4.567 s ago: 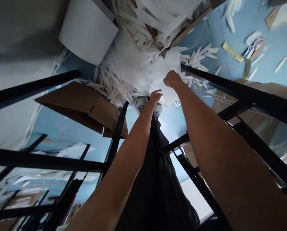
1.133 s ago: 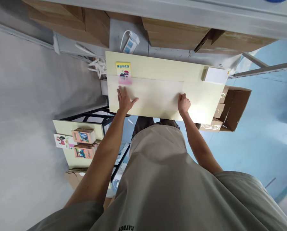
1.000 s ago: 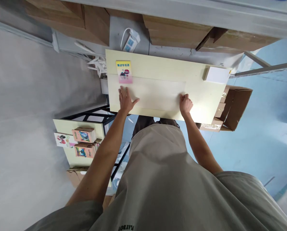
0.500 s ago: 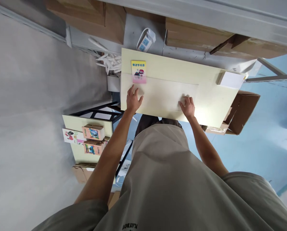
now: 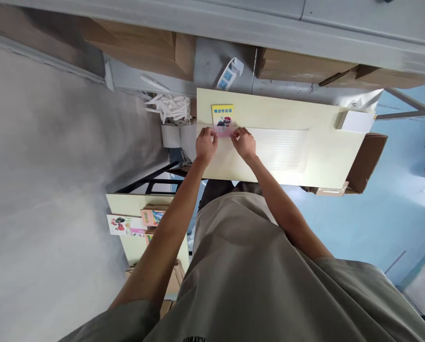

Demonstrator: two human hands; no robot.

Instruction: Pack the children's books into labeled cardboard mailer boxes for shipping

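A yellow-topped booklet with cartoon figures and a pink lower end lies on the pale board tabletop. A long, translucent plastic sheet lies flat across the table and covers the booklet's lower end. At the booklet's lower left corner, my left hand is closed in a pinch on the sheet. My right hand pinches the sheet by the lower right corner. My fingertips hide part of the sheet's edge there.
A white box sits at the table's right end. Behind the table are a power strip and cardboard boxes. White rolled strips fill a bin on the left. A side table holds stacked books.
My right hand has moved left along the sheet to the booklet. My left hand has closed from spread fingers into a pinch near the booklet's lower corner. The view has shifted slightly.
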